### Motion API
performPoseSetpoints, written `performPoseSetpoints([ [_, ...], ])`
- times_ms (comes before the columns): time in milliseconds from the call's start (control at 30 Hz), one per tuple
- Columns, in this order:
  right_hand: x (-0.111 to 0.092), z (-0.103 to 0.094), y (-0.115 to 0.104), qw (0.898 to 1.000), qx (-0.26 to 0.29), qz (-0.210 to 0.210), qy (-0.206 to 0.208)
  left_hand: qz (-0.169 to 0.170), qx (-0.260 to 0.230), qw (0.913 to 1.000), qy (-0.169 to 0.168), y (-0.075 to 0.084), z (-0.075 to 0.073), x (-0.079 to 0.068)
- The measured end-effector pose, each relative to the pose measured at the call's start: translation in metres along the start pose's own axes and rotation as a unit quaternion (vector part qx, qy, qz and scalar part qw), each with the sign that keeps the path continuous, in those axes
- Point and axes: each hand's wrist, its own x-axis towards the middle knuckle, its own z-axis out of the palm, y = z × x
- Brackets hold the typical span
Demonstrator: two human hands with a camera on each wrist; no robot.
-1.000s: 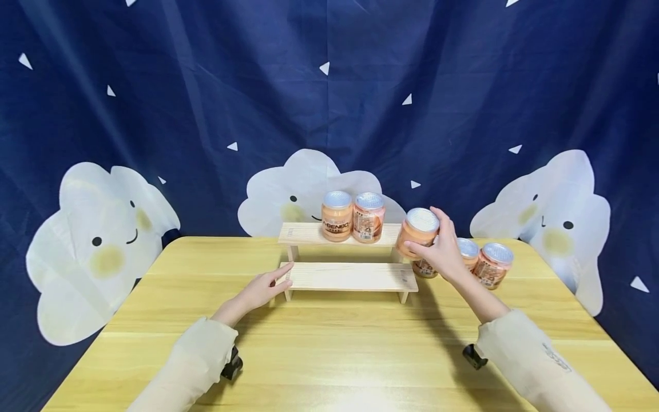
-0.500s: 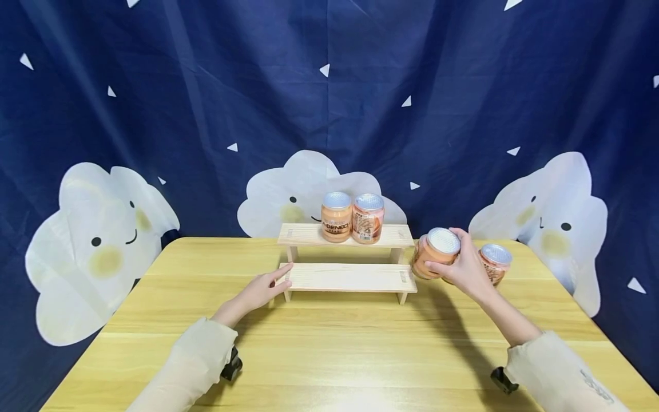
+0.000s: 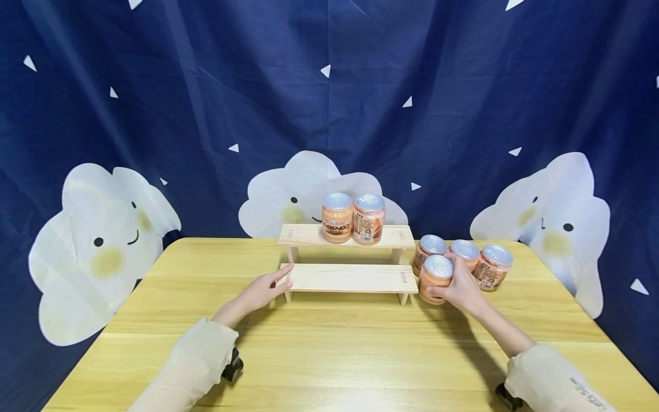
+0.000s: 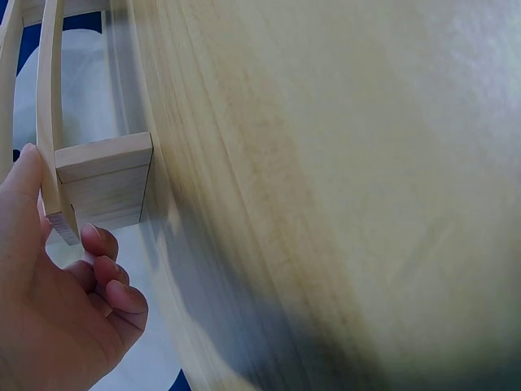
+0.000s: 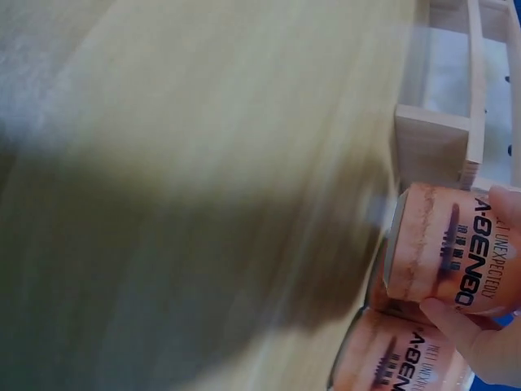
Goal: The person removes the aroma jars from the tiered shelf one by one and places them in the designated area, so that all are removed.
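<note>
Right hand grips jar reading "A·BENBO", "UNEXPECTEDLY".

Surface: wood-grained, smooth, semi-glossy; a glare is thrown back at its near edge. Stand: pale bare wood, matt and smooth; fine grain is shown along the shelf and up to its left and right edges. Jars, kept on the stand and toward the surface's far right corner: smooth, glossy walls, glass or plastic not to be told; dark print is borne on them. Lids: silvery, shiny, finely textured; metal or plastic not to be settled. Backdrop, hung beyond the surface's far edge: cloth, softly creased, faint sheen. Sleeves, across the near edge: pale cloth, matt, wrinkled.
</note>
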Motion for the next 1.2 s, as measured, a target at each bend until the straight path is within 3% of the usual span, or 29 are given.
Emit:
performPoseSetpoints([
  [567, 0.001, 0.006, 0.012, 1.000, 0.002, 0.004, 0.012, -0.002, -0.011, 0.9999, -0.003, 0.001, 0.001, 0.000],
  [767, 0.002, 0.006, 0.015, 1.000, 0.013, -0.015, 0.017, -0.006, -0.013, 0.9999, -0.002, 0.002, 0.000, -0.001],
  [933, 0.006, 0.000, 0.009, 0.998, 0.028, -0.039, 0.035, -0.009, -0.008, 0.9999, -0.002, 0.002, 0.001, -0.001],
  [1033, 0.012, -0.007, 0.000, 0.997, 0.053, -0.041, 0.029, -0.007, -0.005, 1.0000, -0.001, 0.001, 0.000, -0.001],
  [1200, 0.025, -0.017, -0.017, 0.998, 0.048, -0.031, 0.015, -0.001, -0.004, 1.0000, -0.003, 0.002, 0.000, -0.001],
])
